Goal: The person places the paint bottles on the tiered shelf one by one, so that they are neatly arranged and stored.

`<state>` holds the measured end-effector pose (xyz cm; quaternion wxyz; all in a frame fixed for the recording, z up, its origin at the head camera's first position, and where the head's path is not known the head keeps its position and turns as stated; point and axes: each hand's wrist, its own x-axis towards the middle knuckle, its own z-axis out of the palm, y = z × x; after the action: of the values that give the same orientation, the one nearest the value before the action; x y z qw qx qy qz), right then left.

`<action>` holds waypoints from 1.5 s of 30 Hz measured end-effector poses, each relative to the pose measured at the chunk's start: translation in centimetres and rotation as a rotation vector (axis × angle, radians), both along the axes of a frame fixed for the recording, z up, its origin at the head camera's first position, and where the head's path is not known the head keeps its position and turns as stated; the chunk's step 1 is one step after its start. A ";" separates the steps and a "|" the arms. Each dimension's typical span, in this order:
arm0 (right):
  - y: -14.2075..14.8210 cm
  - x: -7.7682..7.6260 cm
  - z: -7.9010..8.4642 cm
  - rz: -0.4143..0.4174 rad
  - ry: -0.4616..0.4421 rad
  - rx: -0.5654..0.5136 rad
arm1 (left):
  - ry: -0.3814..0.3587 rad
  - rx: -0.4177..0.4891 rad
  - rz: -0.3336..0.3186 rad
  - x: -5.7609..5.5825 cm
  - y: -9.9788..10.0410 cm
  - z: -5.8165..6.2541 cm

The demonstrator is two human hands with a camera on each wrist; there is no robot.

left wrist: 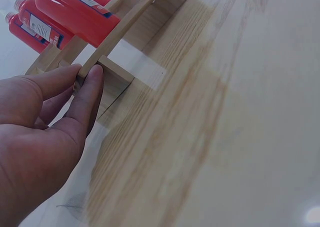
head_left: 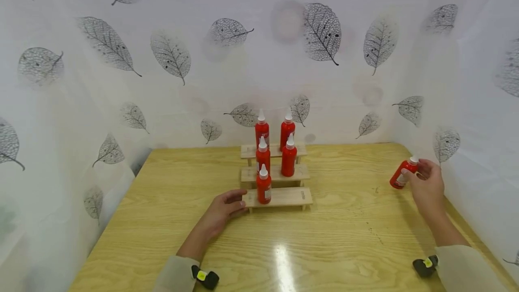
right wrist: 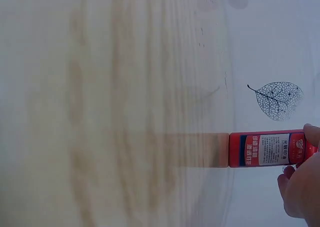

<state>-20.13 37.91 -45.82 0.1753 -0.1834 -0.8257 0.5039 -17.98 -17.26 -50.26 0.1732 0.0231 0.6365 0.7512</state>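
Observation:
My left hand (head_left: pixel 220 213) pinches the left end of the lowest wooden shelf (head_left: pixel 285 197) of a three-step stand; thumb and fingertips meet at the board's corner in the left wrist view. One red bottle (head_left: pixel 264 188) with a white pointed cap stands on that shelf, left of its middle. On the middle step (head_left: pixel 276 173) are two like it, and two more stand on the top step (head_left: pixel 275 151). At the far right, my right hand (head_left: pixel 429 188) grips another red bottle (head_left: pixel 401 175) near its cap, tilted, with its label (right wrist: pixel 274 149) showing in the right wrist view.
The stand rests on a light wood-grain table (head_left: pixel 348 238), toward its back. Pale leaf-printed cloth (head_left: pixel 251 71) hangs behind the table and along both sides. The right hand is close to the table's right edge and the cloth there.

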 end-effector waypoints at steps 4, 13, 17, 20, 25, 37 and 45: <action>0.0 -0.3 -0.1 -0.051 0.018 -0.042 | -0.009 0.001 0.001 0.0 0.0 0.0; 0.2 -0.6 -0.4 -0.070 0.033 -0.051 | -0.012 0.004 0.013 -0.2 0.0 -0.2; 0.1 -0.5 -0.4 -0.045 0.032 -0.021 | -0.010 -0.001 0.021 -0.3 0.1 -0.3; -0.4 -0.2 -0.2 0.007 0.060 0.016 | -0.006 -0.003 0.025 -0.3 0.2 -0.2; -2.3 0.1 0.2 0.127 0.196 0.019 | -0.007 -0.008 0.030 -0.2 0.3 -0.1; -10.1 1.6 1.9 0.378 0.337 0.040 | -0.015 -0.021 0.050 -0.1 0.4 0.1; -15.8 3.1 2.2 0.570 0.401 0.003 | -0.002 -0.004 0.054 -0.2 0.7 0.2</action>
<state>-17.08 22.11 -43.65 0.1867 0.1576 -0.7936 0.5573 -18.13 -16.54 -50.11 0.1536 0.0046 0.6384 0.7542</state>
